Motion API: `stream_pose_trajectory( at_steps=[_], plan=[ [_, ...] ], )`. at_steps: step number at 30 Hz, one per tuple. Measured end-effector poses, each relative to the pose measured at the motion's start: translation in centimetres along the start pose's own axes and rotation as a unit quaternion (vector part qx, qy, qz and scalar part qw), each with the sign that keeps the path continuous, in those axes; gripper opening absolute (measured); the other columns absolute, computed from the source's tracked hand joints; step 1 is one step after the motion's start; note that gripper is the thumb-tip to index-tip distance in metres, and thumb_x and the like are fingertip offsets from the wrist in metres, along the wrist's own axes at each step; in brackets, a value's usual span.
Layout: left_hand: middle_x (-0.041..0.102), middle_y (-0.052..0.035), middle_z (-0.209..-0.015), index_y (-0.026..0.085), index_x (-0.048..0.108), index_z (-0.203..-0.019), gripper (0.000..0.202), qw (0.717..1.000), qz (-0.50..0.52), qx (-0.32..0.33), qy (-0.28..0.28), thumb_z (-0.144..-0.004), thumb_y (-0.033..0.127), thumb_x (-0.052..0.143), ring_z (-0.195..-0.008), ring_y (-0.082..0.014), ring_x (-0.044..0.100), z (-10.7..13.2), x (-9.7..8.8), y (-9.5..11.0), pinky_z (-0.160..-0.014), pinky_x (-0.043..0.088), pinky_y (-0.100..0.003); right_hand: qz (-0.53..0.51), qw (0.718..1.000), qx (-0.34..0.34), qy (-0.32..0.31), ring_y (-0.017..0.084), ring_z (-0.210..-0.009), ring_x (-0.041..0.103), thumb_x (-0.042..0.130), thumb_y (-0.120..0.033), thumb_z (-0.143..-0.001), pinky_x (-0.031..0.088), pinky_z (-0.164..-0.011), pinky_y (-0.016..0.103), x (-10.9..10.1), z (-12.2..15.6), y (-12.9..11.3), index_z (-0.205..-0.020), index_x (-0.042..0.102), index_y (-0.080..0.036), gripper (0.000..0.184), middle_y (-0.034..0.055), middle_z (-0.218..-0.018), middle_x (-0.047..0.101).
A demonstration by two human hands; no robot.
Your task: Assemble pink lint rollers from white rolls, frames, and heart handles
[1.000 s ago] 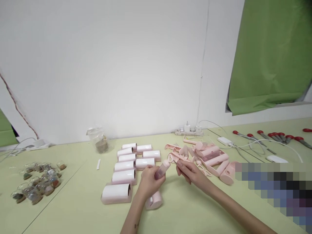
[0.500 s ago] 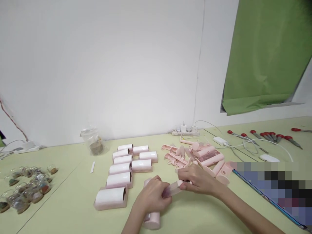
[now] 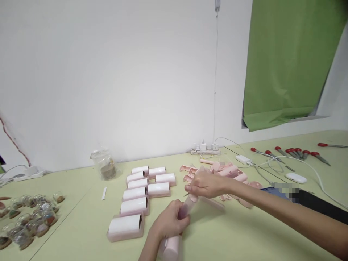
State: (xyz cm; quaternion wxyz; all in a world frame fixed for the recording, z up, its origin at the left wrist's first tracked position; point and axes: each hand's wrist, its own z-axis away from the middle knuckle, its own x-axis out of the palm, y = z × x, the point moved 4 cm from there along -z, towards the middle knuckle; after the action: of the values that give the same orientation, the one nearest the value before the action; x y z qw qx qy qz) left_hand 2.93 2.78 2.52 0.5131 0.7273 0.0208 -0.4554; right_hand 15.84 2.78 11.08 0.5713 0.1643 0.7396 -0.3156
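Note:
My left hand [image 3: 172, 219] is wrapped round a clear tube [image 3: 189, 205] with a pale pink end, which tilts up to the right. Right at the tube's upper end is my right hand [image 3: 205, 184], its fingers curled closed; what they grip is hidden. Below my left hand a pale pink cylinder [image 3: 172, 249] lies on the table, partly covered by that hand. Behind and under my right hand spreads a pile of pink plastic parts [image 3: 230, 170], among them curved shells and tubes.
Several white-and-pink half-round pieces [image 3: 126, 225] stand in two columns on the left. Farther left are small glass domes [image 3: 42, 226]. A plastic bag [image 3: 107, 168], a power strip [image 3: 205, 150], white cables, red-handled tools [image 3: 306, 154] and a dark tablet-like device [image 3: 320, 206] lie around.
My right hand has turned and risen over the tube's end, its forearm now higher. The tube stands more steeply in my left hand. The view has shifted slightly.

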Motion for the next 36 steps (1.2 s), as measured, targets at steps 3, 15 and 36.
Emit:
stream_pose_trajectory(
  at_steps=[3, 15, 36],
  plan=[
    [0.035, 0.0087, -0.043, 0.021, 0.031, -0.059, 0.012, 0.998, 0.053, 0.01, -0.022, -0.068, 0.018, 0.038, -0.037, -0.0076, 0.039, -0.2, 0.3, -0.1, -0.037, 0.03, -0.018, -0.007, 1.0, -0.013, -0.021, 0.009, -0.039, 0.023, 0.016, -0.046, -0.089, 0.024, -0.046, 0.024, -0.4, -0.8, -0.2, -0.044, 0.024, -0.02, 0.053, -0.006, -0.04, 0.023],
    [0.045, 0.0061, -0.053, 0.017, 0.046, -0.06, 0.008, 0.992, -0.021, 0.047, 0.113, -0.067, 0.02, 0.049, -0.048, -0.0082, 0.042, -0.6, 0.9, -0.6, -0.047, 0.035, -0.02, -0.031, 0.996, -0.044, -0.072, 0.007, -0.039, 0.02, 0.02, -0.043, -0.088, 0.023, -0.045, 0.022, -1.0, -1.2, -1.4, -0.044, 0.02, -0.02, 0.05, -0.0073, -0.04, 0.018],
    [0.04, 0.0057, -0.048, 0.019, 0.045, -0.056, 0.008, 0.937, -0.006, 0.009, 0.348, -0.064, 0.02, 0.048, -0.047, -0.0106, 0.038, -0.6, -0.9, -0.3, -0.048, 0.028, -0.021, 0.122, 0.98, 0.085, 0.132, 0.01, -0.044, 0.039, 0.037, -0.029, -0.082, 0.022, -0.047, 0.023, 1.0, -1.6, -2.5, -0.049, 0.041, -0.018, 0.035, -0.001, -0.046, 0.047]
  ],
)
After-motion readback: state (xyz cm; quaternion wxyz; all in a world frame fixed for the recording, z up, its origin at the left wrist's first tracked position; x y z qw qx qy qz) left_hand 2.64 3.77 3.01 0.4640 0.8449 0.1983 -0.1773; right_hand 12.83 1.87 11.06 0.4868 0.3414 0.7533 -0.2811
